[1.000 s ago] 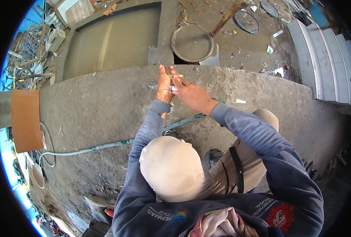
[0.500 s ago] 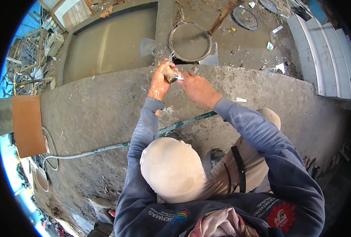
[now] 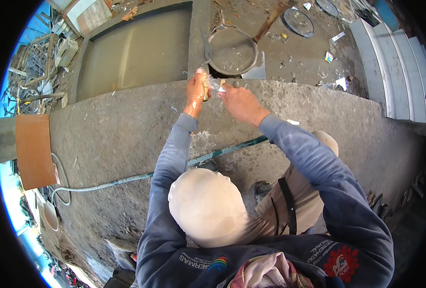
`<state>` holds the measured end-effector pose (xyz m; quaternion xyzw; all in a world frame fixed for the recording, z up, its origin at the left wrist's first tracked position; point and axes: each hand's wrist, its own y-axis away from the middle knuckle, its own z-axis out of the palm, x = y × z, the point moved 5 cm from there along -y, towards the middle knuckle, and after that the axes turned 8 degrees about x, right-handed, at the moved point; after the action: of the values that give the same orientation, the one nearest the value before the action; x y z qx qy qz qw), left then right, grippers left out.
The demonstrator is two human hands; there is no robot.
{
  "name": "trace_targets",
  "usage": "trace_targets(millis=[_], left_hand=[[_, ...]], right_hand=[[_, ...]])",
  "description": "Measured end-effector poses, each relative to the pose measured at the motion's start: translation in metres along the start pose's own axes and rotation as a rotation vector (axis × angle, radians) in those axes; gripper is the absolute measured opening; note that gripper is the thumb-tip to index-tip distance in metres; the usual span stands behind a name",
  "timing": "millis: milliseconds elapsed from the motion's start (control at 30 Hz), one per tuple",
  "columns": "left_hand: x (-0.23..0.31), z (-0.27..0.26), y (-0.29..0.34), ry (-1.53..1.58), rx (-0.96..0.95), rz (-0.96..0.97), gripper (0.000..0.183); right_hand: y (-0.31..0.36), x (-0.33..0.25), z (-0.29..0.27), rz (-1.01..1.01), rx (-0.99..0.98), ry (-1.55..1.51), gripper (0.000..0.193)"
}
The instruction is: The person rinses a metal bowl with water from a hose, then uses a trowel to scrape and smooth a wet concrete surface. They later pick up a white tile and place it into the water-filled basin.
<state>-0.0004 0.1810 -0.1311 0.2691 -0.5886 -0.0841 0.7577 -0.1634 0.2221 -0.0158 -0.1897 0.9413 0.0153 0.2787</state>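
My left hand (image 3: pixel 197 92) is closed round the wooden handle of a trowel, its palm and wrist wet. The trowel's thin grey blade (image 3: pixel 206 45) points away from me, seen nearly edge-on beside the rim of a round bucket (image 3: pixel 257 54). Close against the handle, my right hand (image 3: pixel 241 102) pinches a small white piece (image 3: pixel 221 88) between thumb and fingers; its kind is unclear. Shiny wet splashes show between the hands. Both hands are above the far edge of a rough concrete ledge (image 3: pixel 126 125). Murky water stands in the bucket.
A rectangular basin (image 3: pixel 196 29) of murky water lies at far left. A wooden pole (image 3: pixel 270 23) leans by the bucket. White steps (image 3: pixel 385 67) rise at right. A green hose (image 3: pixel 222 150) crosses the ledge before my knees. A brown board (image 3: pixel 33 151) stands at left.
The trowel blade has swung right, from over the basin's edge to beside the bucket, and turned edge-on. My left hand has rotated with the handle. My right hand has shifted slightly.
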Motion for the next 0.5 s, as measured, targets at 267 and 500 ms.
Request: trace_targets(millis=[267, 500], left_hand=[[-0.001, -0.007, -0.001, -0.026, 0.047, -0.016, 0.044], [0.015, -0.004, -0.004, -0.078, -0.062, 0.224, 0.048]], right_hand=[[-0.002, 0.008, 0.000, 0.000, -0.006, -0.069, 0.031], [-0.004, 0.002, -0.007, 0.009, -0.025, -0.081, 0.032]])
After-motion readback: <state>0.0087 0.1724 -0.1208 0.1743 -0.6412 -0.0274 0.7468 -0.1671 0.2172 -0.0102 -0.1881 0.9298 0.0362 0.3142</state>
